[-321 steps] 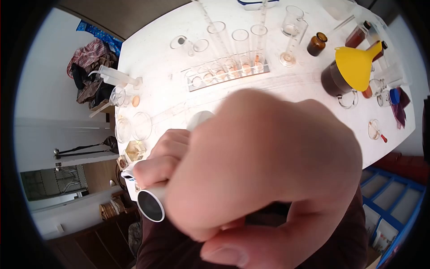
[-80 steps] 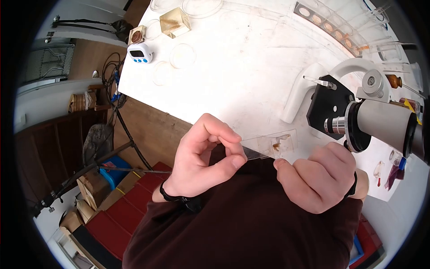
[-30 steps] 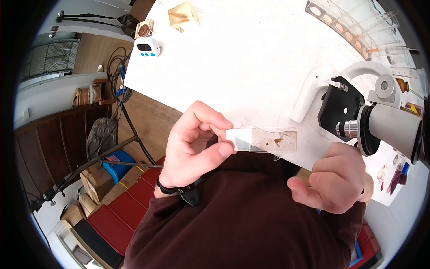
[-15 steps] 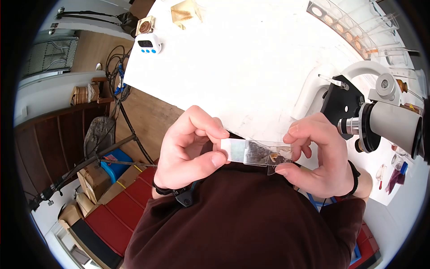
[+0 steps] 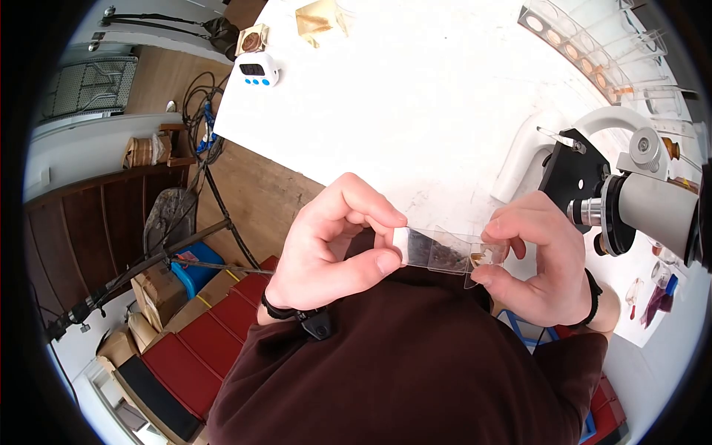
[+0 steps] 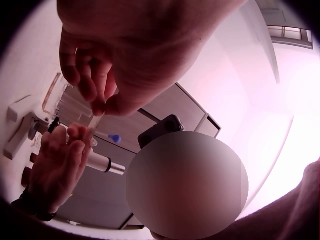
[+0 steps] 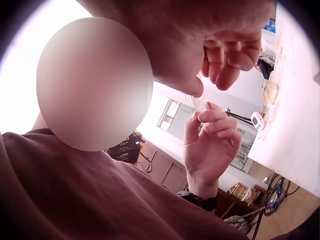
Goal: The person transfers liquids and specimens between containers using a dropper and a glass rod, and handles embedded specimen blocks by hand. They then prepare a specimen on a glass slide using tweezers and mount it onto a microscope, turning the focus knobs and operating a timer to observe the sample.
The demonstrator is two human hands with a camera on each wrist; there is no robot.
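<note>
My left hand (image 5: 337, 252) pinches the white end of a glass microscope slide (image 5: 437, 252) between thumb and fingertips. A small brown fleck (image 5: 477, 259) shows near its other end, under a thin clear square piece that juts past the slide's lower edge. There my right hand (image 5: 541, 248) has thumb and forefinger at opposite edges; I cannot tell whether they pinch the slide or only the clear piece. In the left wrist view the slide (image 6: 94, 121) appears nearly edge-on between both hands. The right wrist view shows the left hand (image 7: 210, 145) below the right fingers.
A microscope (image 5: 653, 204) with a black stage (image 5: 571, 167) stands close beyond the right hand. A rack of test tubes (image 5: 575, 48) is at the back right. A white timer (image 5: 257, 69) and a clear amber block (image 5: 319, 22) sit on the white table (image 5: 400, 96).
One second ago the right hand was apart from the slide, fingers curled; it has since come to the slide's right end. The slide has tilted, and the left hand has shifted slightly right.
</note>
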